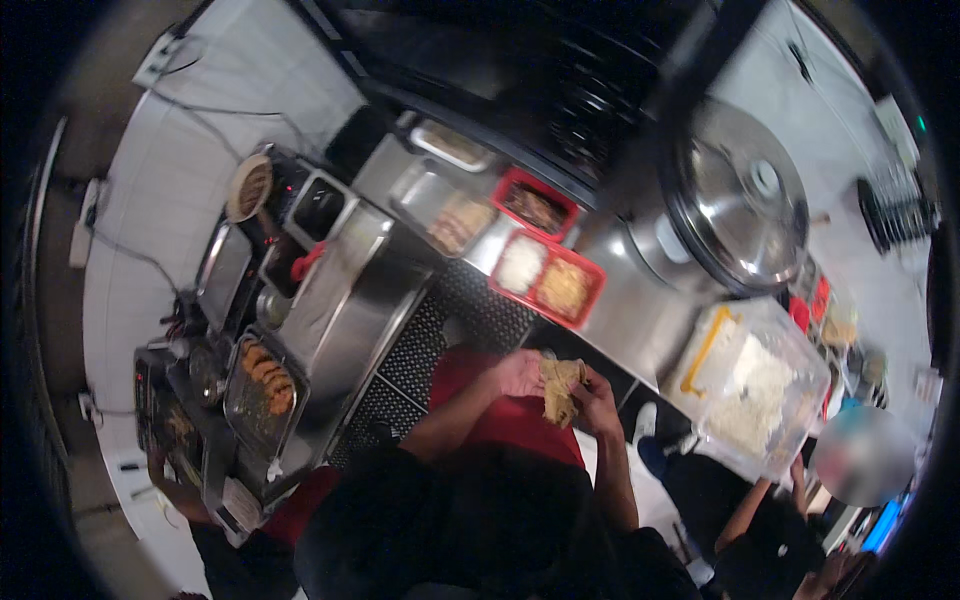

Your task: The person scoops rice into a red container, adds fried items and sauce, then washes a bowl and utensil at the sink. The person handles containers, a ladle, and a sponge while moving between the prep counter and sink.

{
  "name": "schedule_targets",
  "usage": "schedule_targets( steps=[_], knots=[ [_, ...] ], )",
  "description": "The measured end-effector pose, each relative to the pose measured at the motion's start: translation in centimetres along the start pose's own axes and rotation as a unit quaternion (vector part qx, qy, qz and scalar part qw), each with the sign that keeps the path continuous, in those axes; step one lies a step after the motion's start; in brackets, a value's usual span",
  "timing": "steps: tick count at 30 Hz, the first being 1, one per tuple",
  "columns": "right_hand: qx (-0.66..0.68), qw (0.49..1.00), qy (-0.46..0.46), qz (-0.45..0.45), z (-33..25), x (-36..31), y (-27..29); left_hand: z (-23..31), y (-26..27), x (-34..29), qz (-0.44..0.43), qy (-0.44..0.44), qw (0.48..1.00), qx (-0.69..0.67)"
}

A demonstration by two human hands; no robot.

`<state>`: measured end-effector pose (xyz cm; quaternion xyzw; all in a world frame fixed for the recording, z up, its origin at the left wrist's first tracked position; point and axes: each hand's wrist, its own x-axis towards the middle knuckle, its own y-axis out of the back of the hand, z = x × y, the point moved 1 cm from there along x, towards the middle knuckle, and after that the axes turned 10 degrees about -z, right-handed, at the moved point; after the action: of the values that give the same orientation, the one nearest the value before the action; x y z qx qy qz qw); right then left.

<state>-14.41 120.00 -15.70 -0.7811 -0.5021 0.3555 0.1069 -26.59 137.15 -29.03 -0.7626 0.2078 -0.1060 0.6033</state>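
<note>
In front of my red apron (520,432), both hands are at a crumpled tan cloth (560,388). My right hand (598,402) is closed on its right side, with the fingers bent around the folds. On the other side, my left hand (517,374) is blurred and presses against the cloth's left edge, its fingers partly hidden. The cloth hangs in uneven folds between the hands, above the dark patterned floor mat (465,310).
Ahead is a steel counter (625,262) with red food containers (548,278) and a large steel cooker (735,200). At right, a person holds a clear tub of white powder (750,400). At left, another person works beside a tray of fried pieces (268,385).
</note>
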Motion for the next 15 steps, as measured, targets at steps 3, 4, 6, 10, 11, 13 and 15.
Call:
schedule_targets(
  steps=[3,4,6,10,11,13,15],
  knots=[
    [0.059,0.997,0.042,-0.042,-2.6,3.1,-4.2,2.4,-5.2,-4.0,0.036,-0.065,0.995,0.071],
    [0.067,0.995,0.022,-0.077,-4.0,4.3,-5.7,3.2,-6.7,-5.6,0.088,-0.1,0.988,0.079],
    [0.034,0.998,0.013,-0.059,-6.5,8.1,-9.4,6.0,-9.9,-8.9,0.059,-0.16,0.982,0.081],
    [0.067,0.99,0.086,-0.09,-11.1,18.8,-19.8,14.3,-17.9,-17.7,0.039,-0.291,0.941,0.17],
    [0.055,0.99,0.089,-0.097,-12.7,22.0,-22.6,17.3,-20.5,-19.7,0.094,-0.336,0.91,0.223],
    [0.035,0.964,0.205,-0.167,-16.0,28.5,-28.5,23.7,-25.8,-23.7,0.101,-0.391,0.876,0.264],
    [-0.121,0.945,0.292,-0.08,-19.1,35.6,-34.4,31.5,-30.8,-26.8,0.207,-0.444,0.809,0.325]
  ],
)
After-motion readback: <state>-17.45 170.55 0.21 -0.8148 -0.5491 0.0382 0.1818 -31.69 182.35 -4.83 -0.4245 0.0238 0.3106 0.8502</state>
